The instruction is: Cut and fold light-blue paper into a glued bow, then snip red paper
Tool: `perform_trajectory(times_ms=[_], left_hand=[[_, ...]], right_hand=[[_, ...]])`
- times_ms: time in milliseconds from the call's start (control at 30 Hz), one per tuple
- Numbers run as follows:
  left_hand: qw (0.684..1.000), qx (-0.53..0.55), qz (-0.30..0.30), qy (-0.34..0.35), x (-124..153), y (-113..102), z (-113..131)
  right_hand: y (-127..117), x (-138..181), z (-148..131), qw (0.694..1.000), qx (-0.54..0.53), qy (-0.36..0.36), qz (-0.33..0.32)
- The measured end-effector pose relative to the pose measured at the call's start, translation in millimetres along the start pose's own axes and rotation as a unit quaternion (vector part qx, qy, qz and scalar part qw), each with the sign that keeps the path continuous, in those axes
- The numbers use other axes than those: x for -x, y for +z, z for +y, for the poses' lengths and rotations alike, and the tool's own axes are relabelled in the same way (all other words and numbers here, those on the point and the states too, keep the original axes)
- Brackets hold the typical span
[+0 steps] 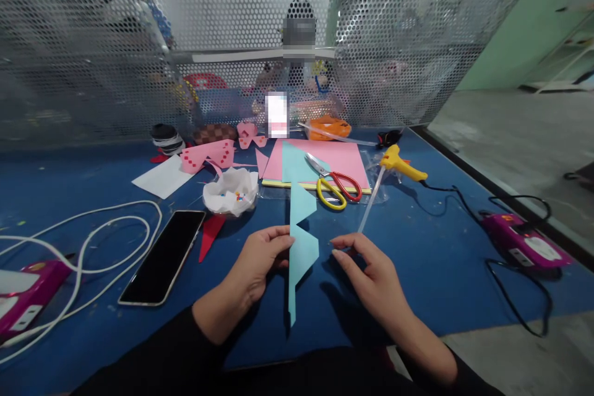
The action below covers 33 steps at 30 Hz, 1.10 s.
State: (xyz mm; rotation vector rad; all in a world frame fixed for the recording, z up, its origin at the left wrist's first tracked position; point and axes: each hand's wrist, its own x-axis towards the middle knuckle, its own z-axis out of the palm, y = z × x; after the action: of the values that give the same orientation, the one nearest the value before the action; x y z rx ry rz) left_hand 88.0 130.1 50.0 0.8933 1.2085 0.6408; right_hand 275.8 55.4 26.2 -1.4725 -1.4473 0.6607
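Note:
My left hand [257, 261] pinches a long light-blue paper strip [299, 229] with a zigzag right edge, holding it upright over the blue table [417, 247]. A short way right of the strip, my right hand [369, 272] hovers with its fingers curled loosely and its fingertips pointing at the paper; nothing shows in it. Just beyond the right fingertips lies a clear glue stick [369, 204].
Scissors with red and yellow handles [335, 184] lie on pink paper [334, 161]. A yellow glue gun [399, 164] and its cord sit to the right, a black phone [162, 257] and white cable [83, 241] to the left. A white paper bowl [231, 190] and pink cutouts lie behind. Perforated metal screens the back.

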Motion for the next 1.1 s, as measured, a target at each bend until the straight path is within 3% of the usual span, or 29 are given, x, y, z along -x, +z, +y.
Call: perform_trajectory(times_ms=[200, 333, 500, 667, 733, 900, 1100], left_hand=[[0.994, -0.073, 0.024, 0.082, -24, 9, 7], [0.963, -0.207, 0.042, 0.168, -26, 9, 11], [0.863, -0.415, 0.105, 0.268, 11, -20, 8], [0.727, -0.586, 0.266, 0.240, 38, -68, 7], [0.677, -0.637, 0.295, 0.221, 40, -83, 8], [0.597, -0.723, 0.279, 0.208, 31, -95, 9], [0.551, -0.769, 0.249, 0.208, 19, -96, 15]], right_hand=[[0, 1, 1, 0.999, 0.037, -0.023, -0.016], [-1, 2, 1, 0.998, 0.054, -0.025, -0.021], [-1, 6, 4, 0.997, 0.061, -0.032, -0.029], [0, 11, 4, 0.995, 0.063, -0.058, -0.058], [0, 12, 3, 0.991, 0.081, -0.079, -0.066], [3, 12, 4, 0.985, 0.116, -0.101, -0.081], [5, 11, 5, 0.984, 0.122, -0.100, -0.088]])
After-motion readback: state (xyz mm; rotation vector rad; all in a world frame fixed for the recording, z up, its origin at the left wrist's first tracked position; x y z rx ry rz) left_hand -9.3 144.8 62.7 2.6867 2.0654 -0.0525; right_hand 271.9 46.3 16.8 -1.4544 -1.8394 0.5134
